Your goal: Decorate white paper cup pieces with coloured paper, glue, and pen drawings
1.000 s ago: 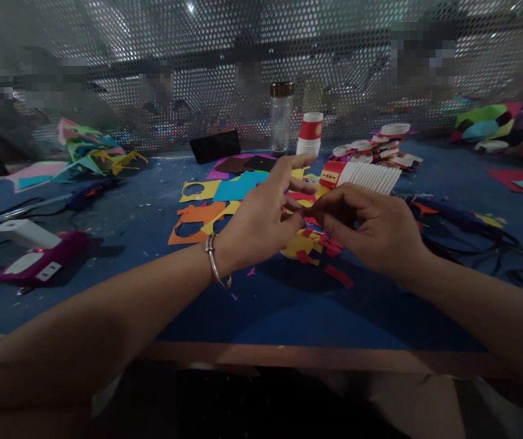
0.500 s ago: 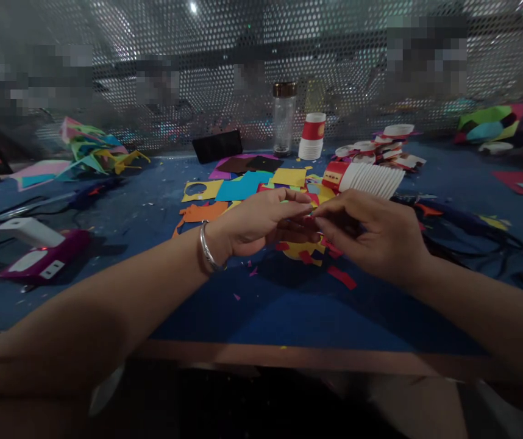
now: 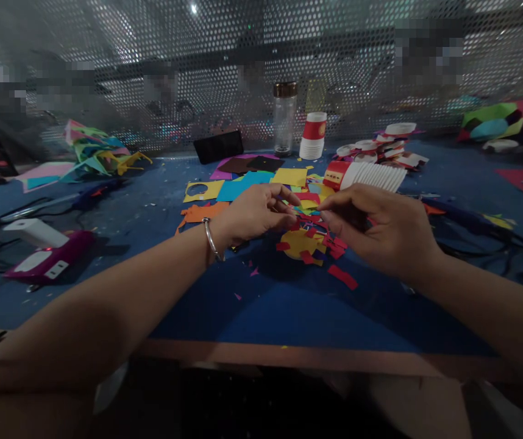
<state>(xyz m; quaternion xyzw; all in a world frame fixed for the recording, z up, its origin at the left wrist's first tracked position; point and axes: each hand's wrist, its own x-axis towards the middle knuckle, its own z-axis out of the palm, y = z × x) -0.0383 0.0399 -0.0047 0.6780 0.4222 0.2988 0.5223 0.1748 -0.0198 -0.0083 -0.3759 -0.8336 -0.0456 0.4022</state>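
Observation:
My left hand (image 3: 259,210), with a silver bangle at the wrist, hovers over the paper scraps. Its fingers are curved and apart from the thumb, and I see nothing between them. Facing it, my right hand (image 3: 375,225) has thumb and forefinger pinched together; whatever they hold, if anything, is too small to make out. Between and below the hands lie a yellow paper piece (image 3: 295,245) with red bits on it and a loose red paper strip (image 3: 342,277). Behind my left hand are blue paper (image 3: 243,186) and orange paper (image 3: 204,212).
A tipped stack of paper cups (image 3: 371,175) lies behind my right hand. Farther back stand a glass bottle (image 3: 284,122), upright cups (image 3: 313,137) and a black phone (image 3: 218,147). Corded tools lie either side, with a purple power strip (image 3: 51,259) at left.
My hands have moved apart from each other. The left drew back leftward and its fingers curled more; the right shifted slightly right. More of the yellow and red paper shows between them.

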